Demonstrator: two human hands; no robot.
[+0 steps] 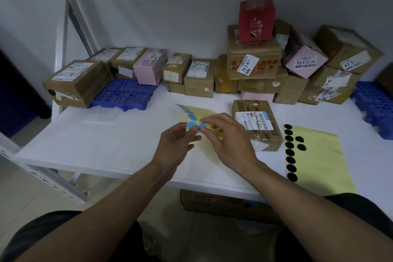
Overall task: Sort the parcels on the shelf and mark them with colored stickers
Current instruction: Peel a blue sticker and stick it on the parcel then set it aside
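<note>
The white shelf board point(102, 140) has its widest bare stretch at the front left, running to the straight front edge and the metal upright point(61, 49). Taped brown cardboard parcels point(200, 77) line the back wall, low on the left and stacked higher on the right, with a red box point(255, 20) on top. Perforated blue plastic pallets sit at the left point(125, 93) and far right point(374, 110).

The left hand point(176, 147) pinches the near corner of a thin yellow blue-sticker sheet point(198, 112) between thumb and curled fingers, holding it over the middle of the board. The right hand point(230, 140) closes forefinger and thumb on a round blue sticker point(201, 127) at that same end. Whether the sticker has lifted off the backing cannot be told.

Just right of the hands a labelled cardboard parcel point(258, 122) lies flat, with barcodes and torn tape on top. Beside it a second yellow sheet point(323, 159) lies flat with a column of round black stickers, its near end reaching the board's front edge.
</note>
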